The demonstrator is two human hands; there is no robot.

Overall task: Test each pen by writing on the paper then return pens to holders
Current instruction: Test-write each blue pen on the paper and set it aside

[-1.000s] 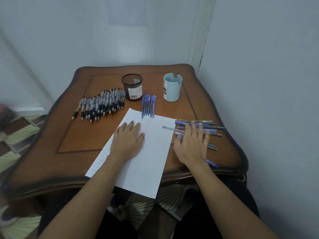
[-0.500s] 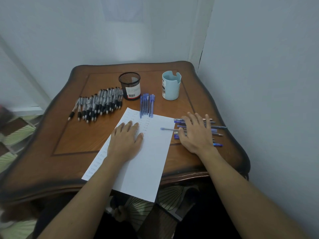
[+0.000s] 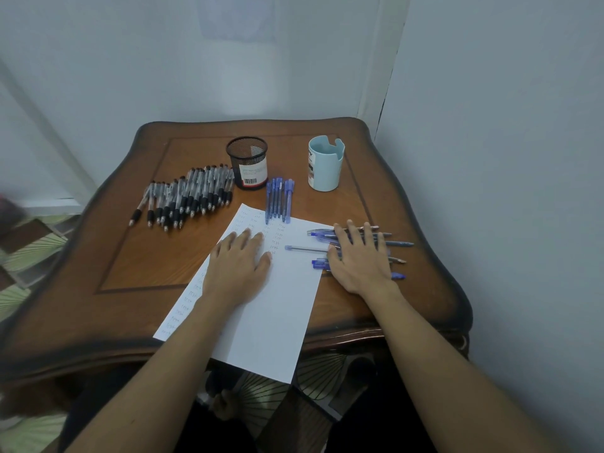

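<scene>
A white sheet of paper (image 3: 277, 308) with rows of small handwriting lies on the wooden table (image 3: 140, 256). My left hand (image 3: 238, 266) rests flat on the paper. My right hand (image 3: 359, 259) lies flat, fingers spread, on a loose pile of blue pens (image 3: 397, 244) at the paper's right edge. Several blue pens (image 3: 278, 199) lie side by side at the paper's top. A row of black-grip pens (image 3: 189, 194) lies to the left. A black mesh holder (image 3: 247, 162) and a light blue holder (image 3: 325, 163) stand behind, with no pens showing in them.
Walls close off the table at the back and right. The paper's lower end overhangs the table's front edge. Tiled floor (image 3: 32, 246) shows on the left.
My right hand has slid forward from the table's front edge onto the pile of blue pens. My left hand stays on the paper.
</scene>
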